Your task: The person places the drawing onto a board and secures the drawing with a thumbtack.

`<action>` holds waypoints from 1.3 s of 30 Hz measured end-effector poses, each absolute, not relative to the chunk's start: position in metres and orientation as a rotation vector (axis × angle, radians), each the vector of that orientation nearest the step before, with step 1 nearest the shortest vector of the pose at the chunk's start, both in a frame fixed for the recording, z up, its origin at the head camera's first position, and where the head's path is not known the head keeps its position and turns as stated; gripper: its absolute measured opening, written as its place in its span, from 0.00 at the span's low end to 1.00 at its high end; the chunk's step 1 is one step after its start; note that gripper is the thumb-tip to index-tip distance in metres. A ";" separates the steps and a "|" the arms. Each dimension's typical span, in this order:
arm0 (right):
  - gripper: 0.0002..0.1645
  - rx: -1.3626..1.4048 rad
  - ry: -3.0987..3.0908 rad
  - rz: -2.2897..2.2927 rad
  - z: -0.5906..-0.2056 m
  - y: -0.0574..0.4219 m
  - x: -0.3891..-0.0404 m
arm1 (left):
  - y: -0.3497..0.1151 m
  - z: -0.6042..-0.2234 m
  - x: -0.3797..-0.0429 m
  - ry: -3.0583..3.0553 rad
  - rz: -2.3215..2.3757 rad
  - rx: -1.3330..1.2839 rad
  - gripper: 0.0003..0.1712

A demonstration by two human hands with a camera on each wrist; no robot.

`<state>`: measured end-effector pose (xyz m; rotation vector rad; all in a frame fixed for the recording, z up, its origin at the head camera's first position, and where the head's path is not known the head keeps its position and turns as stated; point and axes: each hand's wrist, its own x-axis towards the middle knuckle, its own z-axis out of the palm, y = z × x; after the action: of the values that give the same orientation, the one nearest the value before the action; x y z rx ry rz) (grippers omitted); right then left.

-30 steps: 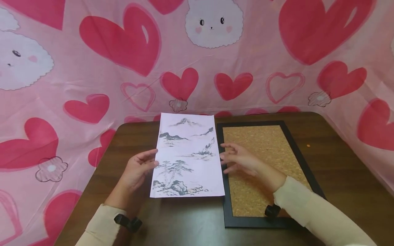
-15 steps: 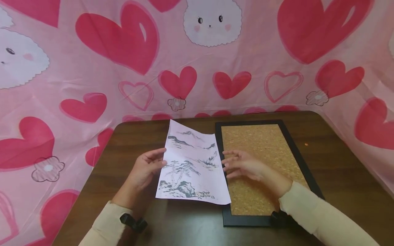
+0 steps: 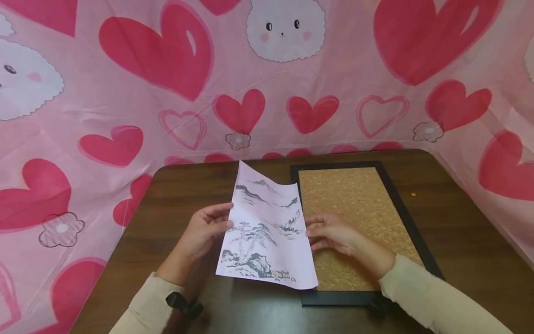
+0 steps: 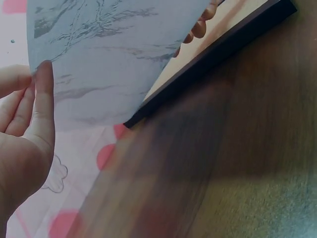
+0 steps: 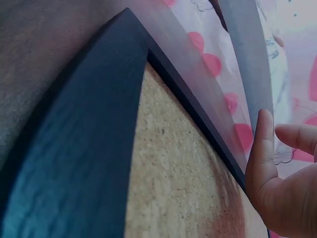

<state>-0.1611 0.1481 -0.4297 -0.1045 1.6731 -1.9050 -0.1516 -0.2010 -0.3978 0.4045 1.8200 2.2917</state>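
Observation:
A white sheet of paper [image 3: 267, 232] printed with a grey ink landscape of mountains and trees is held above the table, bowed along its length. My left hand [image 3: 204, 232] pinches its left edge, the thumb on the printed face. At the right edge my right hand [image 3: 335, 234] holds the paper between thumb and fingers; the right wrist view shows the thumb [image 5: 263, 144] against the margin. Beneath that hand lies a cork board [image 3: 350, 199] in a black frame [image 3: 404, 213], its left side partly hidden by the sheet.
The brown wooden table [image 3: 175, 185] bears everything. A small orange speck [image 3: 413, 194] lies right of the board. Pink cloth [image 3: 275, 79] with hearts and white animal faces hangs behind and at both sides.
The paper has shifted right and towards me, tilting and bowing as its far edge came lower. My left hand moved right with it; my right hand's fingers have come onto the right edge.

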 end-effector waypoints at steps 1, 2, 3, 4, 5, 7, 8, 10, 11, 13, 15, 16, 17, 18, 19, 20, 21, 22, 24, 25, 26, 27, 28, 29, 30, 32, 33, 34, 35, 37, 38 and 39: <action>0.31 -0.111 1.670 -1.907 -0.430 0.148 -0.160 | -0.200 -0.398 -0.151 1.821 2.289 0.416 0.23; 0.30 -0.113 1.670 -1.909 -0.430 0.149 -0.160 | -0.200 -0.398 -0.151 1.825 2.286 0.428 0.23; 0.30 -0.109 1.675 -1.913 -0.430 0.150 -0.159 | -0.199 -0.398 -0.150 1.827 2.285 0.432 0.23; 0.30 -0.105 1.685 -1.915 -0.430 0.151 -0.157 | -0.198 -0.399 -0.150 1.831 2.280 0.434 0.23; 0.30 -0.098 1.695 -1.923 -0.429 0.153 -0.156 | -0.197 -0.399 -0.150 1.835 2.274 0.434 0.23; 0.31 -0.068 1.726 -1.939 -0.427 0.158 -0.154 | -0.194 -0.399 -0.149 1.857 2.252 0.412 0.22; 0.31 -0.052 1.740 -1.947 -0.425 0.161 -0.152 | -0.192 -0.400 -0.149 1.874 2.237 0.396 0.23; 0.31 -0.027 1.771 -1.962 -0.421 0.168 -0.151 | -0.189 -0.401 -0.148 1.903 2.199 0.355 0.24; 0.31 -0.017 1.785 -1.970 -0.420 0.172 -0.151 | -0.186 -0.402 -0.148 1.916 2.181 0.337 0.26; 0.31 -0.002 1.820 -1.975 -0.417 0.179 -0.152 | -0.181 -0.404 -0.148 1.942 2.148 0.301 0.28; 0.31 0.010 1.865 -1.972 -0.415 0.187 -0.152 | -0.175 -0.406 -0.148 1.952 2.120 0.287 0.30; 0.31 0.015 1.888 -1.965 -0.414 0.191 -0.152 | -0.172 -0.408 -0.149 1.952 2.110 0.282 0.31; 0.32 0.020 1.911 -1.957 -0.413 0.195 -0.152 | -0.169 -0.410 -0.149 1.951 2.105 0.272 0.31; 0.32 0.020 1.933 -1.946 -0.412 0.198 -0.151 | -0.166 -0.413 -0.150 1.951 2.099 0.263 0.31; 0.32 0.023 1.958 -1.934 -0.412 0.202 -0.150 | -0.162 -0.416 -0.151 1.945 2.094 0.250 0.31; 0.33 0.031 1.975 -1.925 -0.411 0.206 -0.149 | -0.159 -0.418 -0.152 1.939 2.091 0.237 0.30; 0.33 0.034 1.988 -1.916 -0.411 0.210 -0.149 | -0.156 -0.421 -0.153 1.937 2.084 0.228 0.29; 0.34 0.036 2.003 -1.906 -0.411 0.214 -0.148 | -0.152 -0.424 -0.154 1.934 2.079 0.209 0.28; 0.34 0.041 2.031 -1.889 -0.411 0.222 -0.148 | -0.145 -0.427 -0.155 1.928 2.067 0.189 0.26; 0.34 0.042 2.039 -1.883 -0.412 0.227 -0.148 | -0.141 -0.429 -0.156 1.924 2.062 0.183 0.26; 0.34 0.034 2.046 -1.877 -0.413 0.231 -0.148 | -0.138 -0.430 -0.157 1.926 2.051 0.178 0.25; 0.34 0.022 2.051 -1.867 -0.414 0.235 -0.148 | -0.134 -0.431 -0.158 1.925 2.043 0.174 0.25; 0.34 0.010 2.056 -1.855 -0.414 0.239 -0.148 | -0.130 -0.432 -0.158 1.920 2.040 0.166 0.24; 0.33 0.003 2.054 -1.849 -0.415 0.242 -0.148 | -0.126 -0.433 -0.159 1.919 2.036 0.168 0.24; 0.33 0.004 2.049 -1.845 -0.415 0.246 -0.148 | -0.122 -0.434 -0.160 1.919 2.033 0.172 0.24; 0.33 0.012 2.043 -1.832 -0.415 0.253 -0.147 | -0.114 -0.436 -0.161 1.929 2.020 0.180 0.23; 0.33 0.022 2.037 -1.830 -0.414 0.256 -0.146 | -0.109 -0.437 -0.162 1.930 2.016 0.186 0.23; 0.33 0.034 2.036 -1.828 -0.414 0.260 -0.145 | -0.105 -0.437 -0.162 1.935 2.009 0.191 0.23; 0.34 0.046 2.038 -1.828 -0.414 0.263 -0.144 | -0.101 -0.438 -0.163 1.941 2.000 0.196 0.22; 0.34 0.054 2.045 -1.826 -0.413 0.270 -0.143 | -0.092 -0.440 -0.163 1.952 1.980 0.203 0.22; 0.34 0.053 2.050 -1.828 -0.413 0.273 -0.142 | -0.088 -0.440 -0.164 1.959 1.974 0.211 0.22; 0.33 0.047 2.058 -1.828 -0.412 0.277 -0.141 | -0.083 -0.441 -0.164 1.956 1.973 0.216 0.21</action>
<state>-0.1412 0.2769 -0.4125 0.0471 2.0577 -1.8279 -0.1643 -0.0835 -0.4412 0.2157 1.9556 1.9730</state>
